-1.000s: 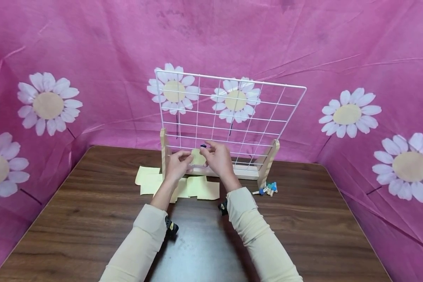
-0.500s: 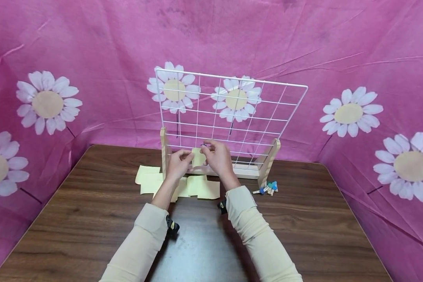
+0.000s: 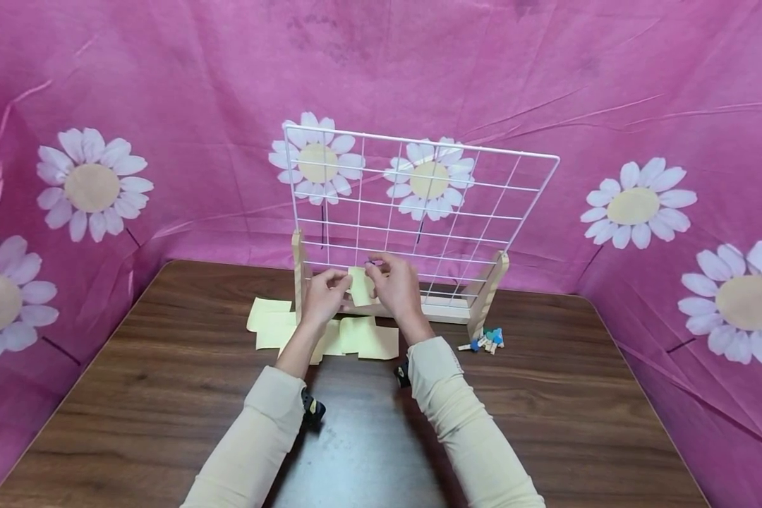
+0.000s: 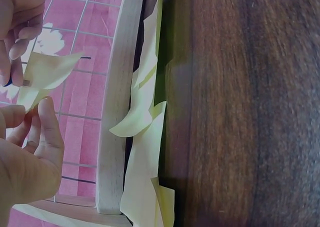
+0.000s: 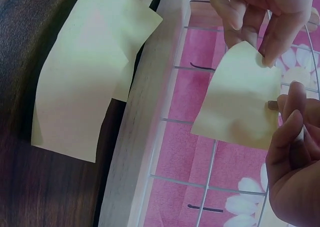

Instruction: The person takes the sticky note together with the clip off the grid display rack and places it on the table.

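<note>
My left hand (image 3: 324, 296) pinches a yellow sticky note (image 5: 235, 97) by one corner, in front of the lower part of a white wire grid (image 3: 406, 204). On the note's other side, my right hand (image 3: 395, 286) holds a small clothespin (image 5: 272, 105) with a blue piece on it. The wooden tip of the clothespin is at the note's edge, and most of its body is hidden by the fingers. In the left wrist view the note (image 4: 50, 69) curls, with its free end standing out from the fingers.
Several yellow sticky notes (image 3: 378, 343) lie overlapping on the brown table (image 3: 546, 423), before the grid's wooden base (image 3: 444, 310). Several small clothespins (image 3: 490, 340) with blue and green tops lie beside the right wooden post (image 3: 487, 296). Pink flowered cloth (image 3: 216, 106) hangs behind.
The note has turned and tilted a little between the hands. The blue piece of the clothespin has slipped further behind the right fingers. Both hands stay at nearly the same spot.
</note>
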`<state>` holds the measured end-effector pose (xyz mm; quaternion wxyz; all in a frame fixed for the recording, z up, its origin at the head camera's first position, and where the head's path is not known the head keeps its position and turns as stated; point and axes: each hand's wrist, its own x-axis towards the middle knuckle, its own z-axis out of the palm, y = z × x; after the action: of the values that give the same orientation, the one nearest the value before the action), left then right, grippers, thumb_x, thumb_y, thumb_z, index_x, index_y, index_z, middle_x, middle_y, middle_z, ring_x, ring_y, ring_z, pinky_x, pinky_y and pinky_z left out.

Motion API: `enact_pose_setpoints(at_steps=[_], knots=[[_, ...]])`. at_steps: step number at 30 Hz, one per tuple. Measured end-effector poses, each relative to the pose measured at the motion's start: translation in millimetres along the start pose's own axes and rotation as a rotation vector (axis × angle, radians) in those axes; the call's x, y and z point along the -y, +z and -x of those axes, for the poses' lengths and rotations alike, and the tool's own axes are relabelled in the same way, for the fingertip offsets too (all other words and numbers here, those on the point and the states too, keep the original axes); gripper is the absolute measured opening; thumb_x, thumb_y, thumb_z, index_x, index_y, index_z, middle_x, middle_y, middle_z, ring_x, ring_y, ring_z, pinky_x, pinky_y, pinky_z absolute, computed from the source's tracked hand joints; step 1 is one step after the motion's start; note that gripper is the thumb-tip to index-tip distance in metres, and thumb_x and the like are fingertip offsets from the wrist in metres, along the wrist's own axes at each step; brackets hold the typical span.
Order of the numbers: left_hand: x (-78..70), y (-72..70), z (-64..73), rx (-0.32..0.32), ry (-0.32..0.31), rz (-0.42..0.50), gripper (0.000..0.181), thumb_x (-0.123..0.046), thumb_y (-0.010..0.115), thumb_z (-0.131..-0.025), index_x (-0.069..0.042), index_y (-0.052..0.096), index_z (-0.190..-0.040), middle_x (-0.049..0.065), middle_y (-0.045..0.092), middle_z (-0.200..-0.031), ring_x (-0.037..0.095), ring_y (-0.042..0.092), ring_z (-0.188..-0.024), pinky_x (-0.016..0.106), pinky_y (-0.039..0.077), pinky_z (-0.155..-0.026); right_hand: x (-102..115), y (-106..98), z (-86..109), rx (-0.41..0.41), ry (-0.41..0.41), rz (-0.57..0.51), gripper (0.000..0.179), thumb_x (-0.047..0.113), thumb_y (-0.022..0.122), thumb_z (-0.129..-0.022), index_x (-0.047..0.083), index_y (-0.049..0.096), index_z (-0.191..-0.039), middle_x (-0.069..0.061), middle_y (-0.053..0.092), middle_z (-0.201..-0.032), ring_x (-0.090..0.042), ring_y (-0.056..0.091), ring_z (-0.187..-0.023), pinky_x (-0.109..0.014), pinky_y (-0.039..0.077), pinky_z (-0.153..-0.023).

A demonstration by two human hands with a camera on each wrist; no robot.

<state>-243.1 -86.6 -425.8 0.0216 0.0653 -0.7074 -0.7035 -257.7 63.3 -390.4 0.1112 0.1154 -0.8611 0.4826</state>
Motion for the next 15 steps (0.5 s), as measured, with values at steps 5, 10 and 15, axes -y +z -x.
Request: enact_pose_setpoints(at_steps=[5,10,15], knots=[[-0.5,-0.6,0.7,-0.004,0.007,0.011,0.025,-0.011,0.062,-0.1,0.002,0.066,-0.121,0.012,0.062,-0.097,0.022,0.066,-0.072,0.044,0.065,-0.068,-2.0,1.8,0.3,-0.022,-0.022,-0.019,0.021,0.014,0.066,-0.1,0.003,0.074,-0.117,-0.012,0.076,-0.091,-0.022,0.064,-0.047,-0.021,0.046,-0.036],[-0.8,0.0,0.6,-0.011,0.013,0.011,0.026,-0.011,0.061,-0.101,0.002,0.066,-0.123,0.012,0.062,-0.096,0.023,0.066,-0.072,0.048,0.065,-0.073,-5.7,3.7,0.6,-0.056,-0.034,-0.078,0.019,0.012,0.068,-0.098,0.003,0.076,-0.113,-0.014,0.076,-0.093,-0.028,0.065,-0.05,-0.023,0.052,-0.039],[-0.3,1.4,-0.6,-0.01,0.013,0.018,0.026,-0.01,0.061,-0.1,0.003,0.065,-0.122,0.011,0.062,-0.096,0.015,0.065,-0.066,0.03,0.065,-0.061,-10.3,5.9,0.4,-0.097,-0.04,-0.135,0.017,0.01,0.07,-0.097,0.003,0.078,-0.111,-0.015,0.076,-0.092,-0.034,0.066,-0.051,-0.023,0.054,-0.041]])
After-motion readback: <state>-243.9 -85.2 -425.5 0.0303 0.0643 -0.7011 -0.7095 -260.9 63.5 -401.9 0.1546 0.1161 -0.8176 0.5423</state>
